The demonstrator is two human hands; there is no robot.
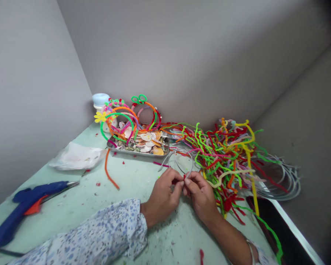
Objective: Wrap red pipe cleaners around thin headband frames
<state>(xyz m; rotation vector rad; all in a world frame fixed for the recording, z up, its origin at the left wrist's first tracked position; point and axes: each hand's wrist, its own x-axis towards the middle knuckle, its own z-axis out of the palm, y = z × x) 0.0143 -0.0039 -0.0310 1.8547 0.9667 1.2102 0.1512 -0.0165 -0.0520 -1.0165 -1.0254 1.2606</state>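
My left hand (163, 195) and my right hand (202, 195) meet above the table, thumbs and fingertips pinched together. Between the fingertips shows a small bit of red pipe cleaner (184, 177) at the end of a thin grey headband (192, 162). The headband's hoop rises away from my fingers; I cannot tell it fully apart from other grey hoops behind it. To the right of my hands lies a large tangled heap of colourful pipe cleaners (217, 147).
A metal tray (143, 154) of shells stands at the back, with pipe-cleaner-wrapped headbands (121, 110) on it. Left are a blue glue gun (30, 202), a white plastic bag (77, 156) and an orange pipe cleaner (108, 171). Clear-grey hoops (289, 180) lie far right, beside a black tray (281, 224).
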